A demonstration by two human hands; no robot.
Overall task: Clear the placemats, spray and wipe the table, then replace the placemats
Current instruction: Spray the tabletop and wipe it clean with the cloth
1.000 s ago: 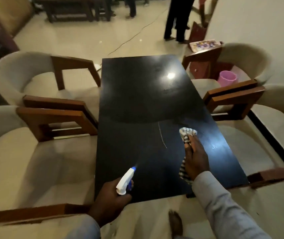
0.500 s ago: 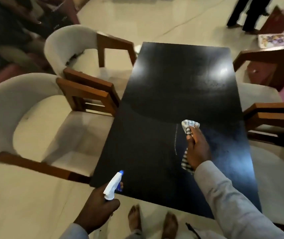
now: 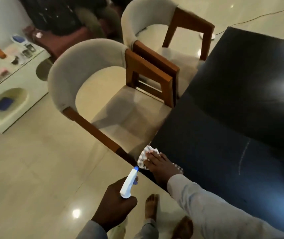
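Head view looks down on a black counter (image 3: 232,121) that fills the right side, its long axis running from the near corner away to the far right. At the counter's near left corner the right hand (image 3: 160,165) lies flat on a checked cloth (image 3: 143,156), fingers (image 3: 150,155) straight and pressing it onto the surface; the cloth spills slightly past the edge. Just nearer, off the counter and over the floor (image 3: 34,169), the left hand (image 3: 115,206) grips a white spray bottle (image 3: 129,184), fingers curled round its neck, its blue nozzle pointing away toward the cloth. Two cushioned chairs (image 3: 103,94) with wooden arms stand along the counter's left side. Bare feet (image 3: 152,206) show below.
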